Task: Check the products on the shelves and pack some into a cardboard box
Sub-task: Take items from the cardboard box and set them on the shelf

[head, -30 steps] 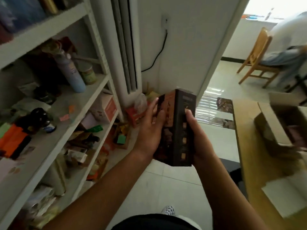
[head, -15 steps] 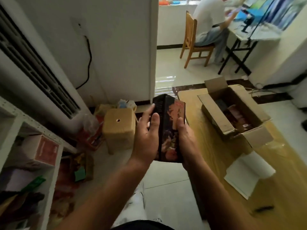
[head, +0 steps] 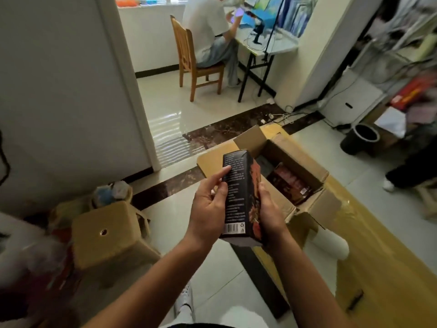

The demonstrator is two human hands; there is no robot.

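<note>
Black, printed paperboard, the product carton (head: 238,197) stood upright just short of the open cardboard box (head: 328,204), left hand (head: 208,209) and right hand (head: 269,209) clasping its long sides; it looked light, stiff, crushable mid-panel.

head-worn, looking down, close

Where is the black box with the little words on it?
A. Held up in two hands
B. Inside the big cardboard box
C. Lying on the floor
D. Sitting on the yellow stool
A: the left hand and the right hand grip the black box from either side, holding it up in front of the open cardboard box, not inside it.
</note>
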